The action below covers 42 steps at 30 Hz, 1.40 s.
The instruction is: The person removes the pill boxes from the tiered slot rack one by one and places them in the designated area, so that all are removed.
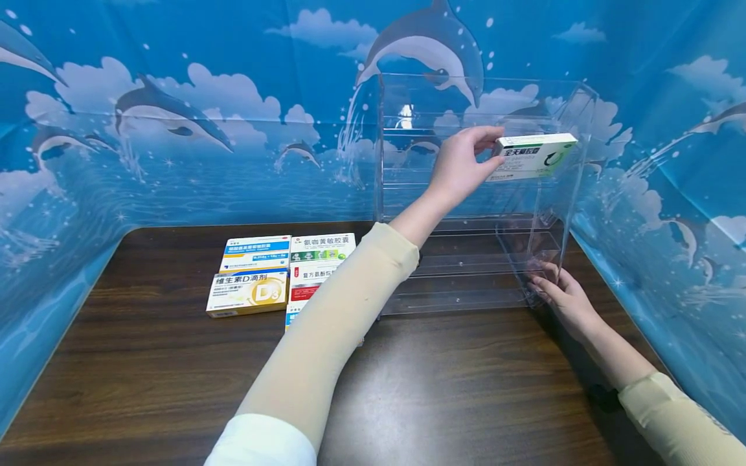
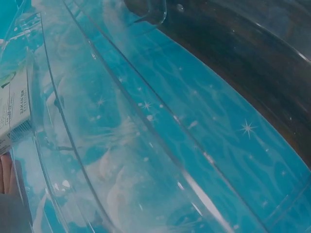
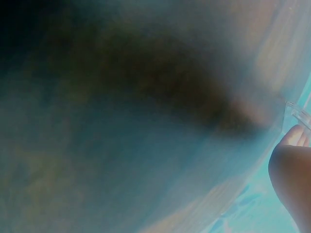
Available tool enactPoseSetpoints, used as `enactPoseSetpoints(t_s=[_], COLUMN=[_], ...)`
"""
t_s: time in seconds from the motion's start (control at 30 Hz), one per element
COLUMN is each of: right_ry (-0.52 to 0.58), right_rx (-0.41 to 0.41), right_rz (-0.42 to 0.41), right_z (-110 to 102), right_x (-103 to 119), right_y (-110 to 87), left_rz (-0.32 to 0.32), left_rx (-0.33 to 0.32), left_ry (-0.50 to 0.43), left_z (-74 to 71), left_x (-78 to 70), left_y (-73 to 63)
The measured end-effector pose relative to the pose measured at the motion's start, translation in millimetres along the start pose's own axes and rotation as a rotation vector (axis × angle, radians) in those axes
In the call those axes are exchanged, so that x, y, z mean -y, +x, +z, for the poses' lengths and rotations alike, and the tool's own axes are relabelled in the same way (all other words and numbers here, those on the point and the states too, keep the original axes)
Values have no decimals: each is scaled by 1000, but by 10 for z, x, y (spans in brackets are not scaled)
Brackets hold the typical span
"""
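Observation:
At the upper right of a clear stepped acrylic rack (image 1: 466,301), my left hand (image 1: 464,162) pinches the left end of a white and green medicine box (image 1: 533,158). The box is upright, its printed front facing me. That same box (image 2: 17,104) shows at the left edge of the left wrist view, with a bit of my fingers (image 2: 6,174) below it. Low on the rack's right side, my right hand (image 1: 564,301) grips the side panel between thumb and fingers. In the right wrist view my right hand (image 3: 294,138) is partly cut off beside the clear panel.
Left of the rack, several medicine boxes lie on the dark wooden table (image 1: 146,362), among them a vitamin D box (image 1: 247,292) and a red and white box (image 1: 305,285). My left forearm hides part of that group. A blue dolphin curtain (image 1: 233,175) surrounds the table.

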State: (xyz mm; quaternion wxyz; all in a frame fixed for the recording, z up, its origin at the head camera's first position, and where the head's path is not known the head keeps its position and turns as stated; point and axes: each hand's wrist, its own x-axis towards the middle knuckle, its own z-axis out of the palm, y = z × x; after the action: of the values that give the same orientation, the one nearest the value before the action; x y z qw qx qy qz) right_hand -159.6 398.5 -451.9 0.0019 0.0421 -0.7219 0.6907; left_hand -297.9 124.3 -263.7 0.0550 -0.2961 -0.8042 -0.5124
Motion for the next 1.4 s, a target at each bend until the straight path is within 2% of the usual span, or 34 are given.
enactPoseSetpoints(t_s=[0.23, 0.5, 0.7, 0.83, 0.93, 1.13, 1.27, 1.4], right_ry=[3, 11, -8, -12, -3, 17, 20, 11], right_rx=[8, -3, -7, 0, -6, 0, -2, -14], right_rz=[-9, 21, 33, 28, 32, 13, 11, 14], right_z=[-7, 11, 11, 11, 1, -8, -1, 6], right_x=[-9, -5, 2, 2, 8, -11, -23, -6], right_y=[-2, 2, 3, -5, -4, 1, -8, -2], left_rz=[-14, 5, 14, 55, 79, 74, 117, 142], left_rx=[24, -48, -71, -113, -135, -162, -221, -247], left_ry=[79, 4, -19, -82, -172, -345, -396, -416], left_z=[-4, -18, -32, -49, -79, -137, -160, -218], left_x=[-26, 15, 28, 46, 57, 49, 36, -6], left_y=[-9, -18, -25, -49, -56, -75, -118, -141])
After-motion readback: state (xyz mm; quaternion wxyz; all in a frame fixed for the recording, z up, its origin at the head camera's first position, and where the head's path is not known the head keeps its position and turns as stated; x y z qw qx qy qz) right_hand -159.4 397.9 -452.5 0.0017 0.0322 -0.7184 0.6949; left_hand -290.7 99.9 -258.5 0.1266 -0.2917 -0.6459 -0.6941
